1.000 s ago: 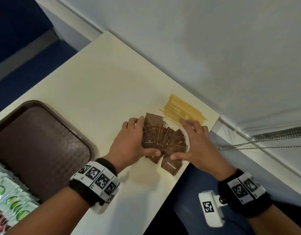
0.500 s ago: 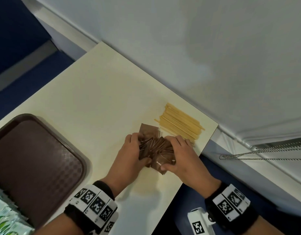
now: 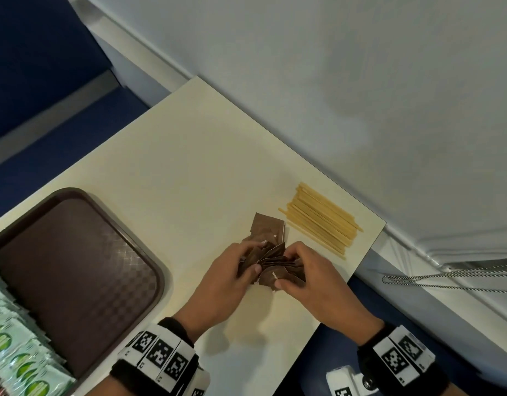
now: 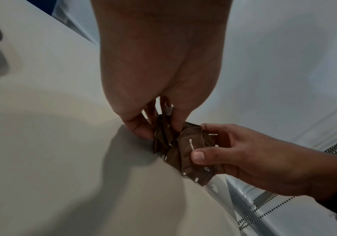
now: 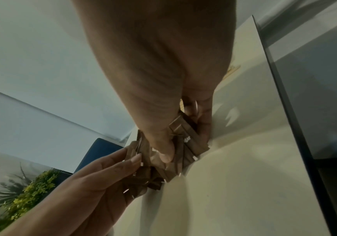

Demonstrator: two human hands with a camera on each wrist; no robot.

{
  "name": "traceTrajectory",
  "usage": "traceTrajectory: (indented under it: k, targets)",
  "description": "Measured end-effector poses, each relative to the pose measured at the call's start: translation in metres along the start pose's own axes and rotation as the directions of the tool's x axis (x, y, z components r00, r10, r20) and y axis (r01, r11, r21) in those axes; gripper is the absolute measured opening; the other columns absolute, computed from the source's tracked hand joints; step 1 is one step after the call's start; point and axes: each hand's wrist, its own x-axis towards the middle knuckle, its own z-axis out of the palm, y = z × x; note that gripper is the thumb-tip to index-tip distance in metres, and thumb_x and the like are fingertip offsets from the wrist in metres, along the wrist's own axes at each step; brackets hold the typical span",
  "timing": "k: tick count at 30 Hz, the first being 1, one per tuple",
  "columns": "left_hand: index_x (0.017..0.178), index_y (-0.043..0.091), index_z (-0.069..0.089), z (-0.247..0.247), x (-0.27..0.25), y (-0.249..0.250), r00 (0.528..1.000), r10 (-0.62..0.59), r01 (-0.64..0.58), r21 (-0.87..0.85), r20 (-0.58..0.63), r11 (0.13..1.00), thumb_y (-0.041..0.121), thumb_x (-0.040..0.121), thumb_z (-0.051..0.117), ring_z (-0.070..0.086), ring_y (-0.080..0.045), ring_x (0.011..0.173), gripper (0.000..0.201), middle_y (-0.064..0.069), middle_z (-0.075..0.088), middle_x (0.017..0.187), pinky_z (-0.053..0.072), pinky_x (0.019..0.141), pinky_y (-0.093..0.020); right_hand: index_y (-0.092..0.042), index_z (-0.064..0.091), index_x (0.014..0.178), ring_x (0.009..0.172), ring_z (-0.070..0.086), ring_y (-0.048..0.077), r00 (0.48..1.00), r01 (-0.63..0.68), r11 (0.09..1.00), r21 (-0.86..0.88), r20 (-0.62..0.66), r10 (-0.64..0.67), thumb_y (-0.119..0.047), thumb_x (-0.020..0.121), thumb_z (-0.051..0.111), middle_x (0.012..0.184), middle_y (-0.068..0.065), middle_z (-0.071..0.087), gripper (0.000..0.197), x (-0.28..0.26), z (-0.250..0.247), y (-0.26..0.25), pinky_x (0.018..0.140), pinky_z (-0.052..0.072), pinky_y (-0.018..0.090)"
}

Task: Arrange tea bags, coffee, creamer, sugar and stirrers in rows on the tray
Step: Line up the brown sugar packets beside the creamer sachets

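Brown sugar packets (image 3: 275,264) are bunched between the two hands at the near right part of the cream desk (image 3: 189,172), a couple more (image 3: 268,228) lying flat just beyond the bunch. The left hand (image 3: 229,278) curls its fingers and thumb round the left side of the bunch, and the right hand (image 3: 312,278) grips the right side, thumb pressed on the nearest packet. The left wrist view shows white lettering on that packet (image 4: 194,143) under the right thumb (image 4: 199,157), which the head view only hints at. The right wrist view shows the packet edges fanned out on end (image 5: 183,143). Only the head view takes in the wooden stirrers (image 3: 322,221) piled at the far right, close to the loose packets, and the brown tray (image 3: 75,267) at the left, with green-and-white sachets (image 3: 15,344) at its near left edge.
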Motion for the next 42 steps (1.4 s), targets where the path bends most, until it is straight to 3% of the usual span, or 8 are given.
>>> traceTrajectory:
  k: [4,14,18,22,26,32,37,42]
  targets:
    - [0.126,0.040,0.059,0.000,-0.008,-0.001,1.000,0.026,-0.025,0.029,-0.011,0.999,0.020,0.112,0.056,0.056,0.007,0.103,0.025,0.014,0.056,0.111,0.041,0.084,-0.009,-0.034,0.057,0.115,0.100,0.067,0.002,1.000,0.011,0.994,0.107,0.022,-0.013,-0.027,0.090,0.084,0.108,-0.015,0.070,0.038,-0.001,0.003,-0.011,0.084,0.057,0.024]
    - [0.123,0.033,0.068,-0.018,-0.014,-0.007,0.998,-0.051,0.059,-0.183,0.046,0.981,0.029,0.108,0.066,0.069,-0.008,0.084,0.016,0.010,0.072,0.105,0.051,0.072,-0.021,-0.035,0.068,0.118,0.114,0.058,-0.003,0.993,0.115,0.991,0.072,0.001,-0.116,-0.026,0.089,0.086,0.129,-0.016,0.053,0.035,0.000,0.004,-0.015,0.090,0.048,0.008]
    - [0.122,0.026,0.070,-0.031,-0.019,-0.004,0.992,-0.051,0.077,-0.235,0.113,0.969,0.024,0.106,0.070,0.066,-0.005,0.080,0.016,0.006,0.075,0.097,0.050,0.071,-0.018,-0.035,0.069,0.113,0.125,0.058,0.002,0.979,0.195,0.978,0.071,0.043,-0.199,-0.022,0.090,0.084,0.147,-0.028,0.045,0.030,-0.003,-0.001,-0.020,0.097,0.051,0.014]
    - [0.126,0.022,0.070,-0.039,-0.028,-0.006,0.986,-0.087,0.130,-0.326,0.145,0.936,0.018,0.103,0.074,0.074,-0.015,0.090,0.024,0.000,0.079,0.104,0.056,0.081,-0.024,-0.040,0.068,0.115,0.113,0.065,0.005,0.984,0.151,0.984,0.099,0.082,-0.159,-0.023,0.091,0.084,0.118,-0.021,0.072,0.034,-0.003,-0.002,-0.026,0.092,0.057,0.025]
    - [0.126,0.028,0.068,-0.033,-0.036,-0.014,0.987,-0.159,0.148,-0.250,-0.025,0.957,0.012,0.103,0.071,0.077,-0.013,0.092,0.028,0.006,0.080,0.106,0.063,0.086,-0.031,-0.037,0.071,0.113,0.106,0.070,0.006,0.992,0.091,0.986,0.138,0.071,-0.101,-0.023,0.090,0.086,0.107,-0.018,0.076,0.031,0.000,-0.003,-0.028,0.091,0.062,0.032]
    - [0.131,0.040,0.063,-0.009,-0.044,-0.021,0.979,-0.084,0.082,-0.015,-0.184,0.996,0.019,0.102,0.072,0.066,0.005,0.107,0.037,0.025,0.071,0.115,0.053,0.093,-0.017,-0.031,0.072,0.114,0.105,0.069,0.002,0.999,0.047,0.970,0.240,-0.016,-0.044,-0.022,0.086,0.090,0.104,-0.018,0.077,0.035,0.006,-0.012,-0.034,0.082,0.057,0.016]
    - [0.126,0.039,0.064,0.000,-0.041,-0.019,0.975,0.003,0.024,0.117,-0.221,0.993,0.027,0.101,0.074,0.053,0.006,0.107,0.030,0.029,0.061,0.106,0.042,0.085,-0.013,-0.031,0.073,0.118,0.104,0.075,0.016,0.993,0.047,0.952,0.303,-0.120,-0.011,-0.032,0.086,0.089,0.107,-0.008,0.081,0.036,0.019,-0.019,-0.047,0.095,0.060,0.039]
    - [0.138,0.031,0.063,-0.005,-0.031,-0.021,0.972,0.061,-0.022,0.171,-0.225,0.985,0.025,0.096,0.079,0.044,0.002,0.110,0.046,0.021,0.062,0.127,0.033,0.095,-0.004,-0.011,0.072,0.124,0.103,0.079,0.034,0.994,0.026,0.815,0.578,-0.098,0.037,-0.011,0.090,0.081,0.110,0.009,0.082,0.035,0.028,-0.015,-0.074,0.089,0.063,0.049]
